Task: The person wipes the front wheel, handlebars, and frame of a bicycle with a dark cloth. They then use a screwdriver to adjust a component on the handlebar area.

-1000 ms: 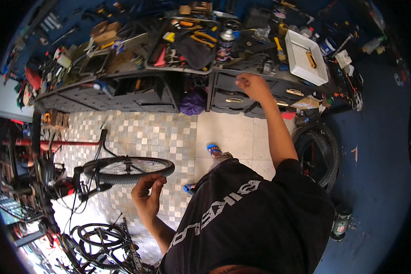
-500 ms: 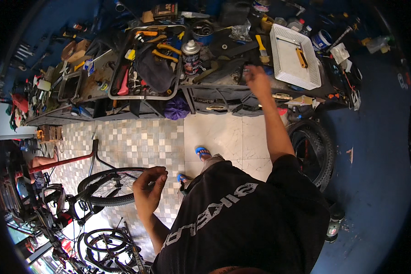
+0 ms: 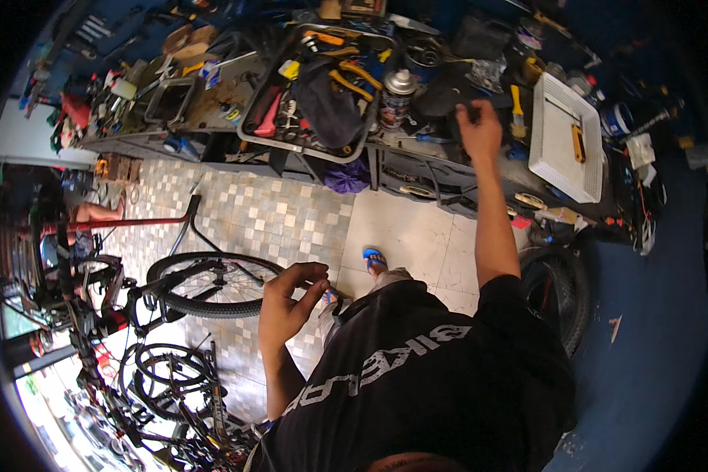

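Note:
My right hand [image 3: 480,132] reaches over the workbench, its thumb and fingers apart, at the edge of a dark, cloth-like piece [image 3: 442,101]. Just left of that hand lies a screwdriver with a blue handle [image 3: 433,139]. A spray can [image 3: 397,98] stands farther left, beside a metal tray [image 3: 291,148] of tools. My left hand [image 3: 289,305] hangs in front of my body, away from the bench. Its fingers are bent, with thumb and fingertips close together; anything small between them cannot be made out.
Right of my right hand are a yellow-handled brush [image 3: 516,102] and a white basket [image 3: 547,165] holding a yellow-handled cutter [image 3: 578,145]. A bicycle wheel [image 3: 212,311] and a red-and-black frame are at left. Tyres [image 3: 578,291] lean by the blue wall. A person's leg [image 3: 101,211] shows far left.
The view has turned, so the bench sits farther right. The dark piece has shifted back on the bench, uncovering the blue-handled screwdriver. My right hand's fingers have spread.

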Demonstrator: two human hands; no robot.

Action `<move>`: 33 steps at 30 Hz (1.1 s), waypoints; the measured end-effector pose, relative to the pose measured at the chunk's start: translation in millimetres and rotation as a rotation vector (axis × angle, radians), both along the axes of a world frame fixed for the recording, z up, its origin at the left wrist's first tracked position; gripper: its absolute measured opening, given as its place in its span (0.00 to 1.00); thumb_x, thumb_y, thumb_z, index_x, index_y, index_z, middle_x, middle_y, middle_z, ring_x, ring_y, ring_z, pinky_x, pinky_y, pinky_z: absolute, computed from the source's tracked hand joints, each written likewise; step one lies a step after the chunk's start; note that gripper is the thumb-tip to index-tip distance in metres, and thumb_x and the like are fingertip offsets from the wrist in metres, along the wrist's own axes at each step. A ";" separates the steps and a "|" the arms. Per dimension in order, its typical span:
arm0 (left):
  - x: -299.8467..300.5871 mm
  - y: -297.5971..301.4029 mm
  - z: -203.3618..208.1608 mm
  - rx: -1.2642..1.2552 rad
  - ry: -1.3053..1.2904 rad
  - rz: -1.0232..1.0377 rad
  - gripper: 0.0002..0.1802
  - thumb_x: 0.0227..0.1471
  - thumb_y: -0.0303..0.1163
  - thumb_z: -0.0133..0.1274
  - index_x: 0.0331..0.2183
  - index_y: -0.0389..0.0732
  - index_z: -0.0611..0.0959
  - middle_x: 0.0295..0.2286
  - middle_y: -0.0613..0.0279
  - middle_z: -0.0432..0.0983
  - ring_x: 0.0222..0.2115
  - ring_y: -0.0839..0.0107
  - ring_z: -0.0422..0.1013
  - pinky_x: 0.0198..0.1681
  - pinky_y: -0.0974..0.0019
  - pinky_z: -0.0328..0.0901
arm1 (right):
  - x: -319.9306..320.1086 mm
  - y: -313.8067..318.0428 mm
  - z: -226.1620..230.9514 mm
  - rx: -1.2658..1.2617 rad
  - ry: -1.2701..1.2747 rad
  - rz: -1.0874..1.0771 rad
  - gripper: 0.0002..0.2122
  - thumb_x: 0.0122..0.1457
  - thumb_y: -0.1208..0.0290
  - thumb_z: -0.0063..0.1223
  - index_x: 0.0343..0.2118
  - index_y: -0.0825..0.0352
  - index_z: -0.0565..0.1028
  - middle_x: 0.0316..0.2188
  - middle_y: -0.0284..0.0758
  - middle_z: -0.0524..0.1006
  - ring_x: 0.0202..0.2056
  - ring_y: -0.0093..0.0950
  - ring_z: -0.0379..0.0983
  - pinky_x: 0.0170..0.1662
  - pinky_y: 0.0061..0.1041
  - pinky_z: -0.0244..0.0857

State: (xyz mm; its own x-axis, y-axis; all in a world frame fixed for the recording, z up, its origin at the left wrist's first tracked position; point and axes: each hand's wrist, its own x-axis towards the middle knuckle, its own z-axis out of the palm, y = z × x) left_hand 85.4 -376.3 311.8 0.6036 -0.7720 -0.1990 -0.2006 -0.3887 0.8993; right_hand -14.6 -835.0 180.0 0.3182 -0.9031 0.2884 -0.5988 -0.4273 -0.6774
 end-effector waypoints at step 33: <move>-2.6 10.7 -17.2 0.050 -0.089 -0.087 0.14 0.56 0.25 0.61 0.45 0.33 0.84 0.38 0.53 0.84 0.37 0.66 0.81 0.40 0.65 0.73 | 108.3 153.1 62.8 0.094 -0.207 0.822 0.24 0.60 0.59 0.62 0.56 0.65 0.74 0.48 0.45 0.79 0.47 0.42 0.79 0.51 0.39 0.73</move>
State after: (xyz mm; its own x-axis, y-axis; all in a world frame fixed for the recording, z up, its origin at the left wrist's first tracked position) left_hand 82.8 -365.6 294.6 0.5517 -0.8128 -0.1872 -0.3138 -0.4102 0.8563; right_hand 93.7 -681.9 242.8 0.8321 -0.4317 0.3481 0.0166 -0.6081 -0.7937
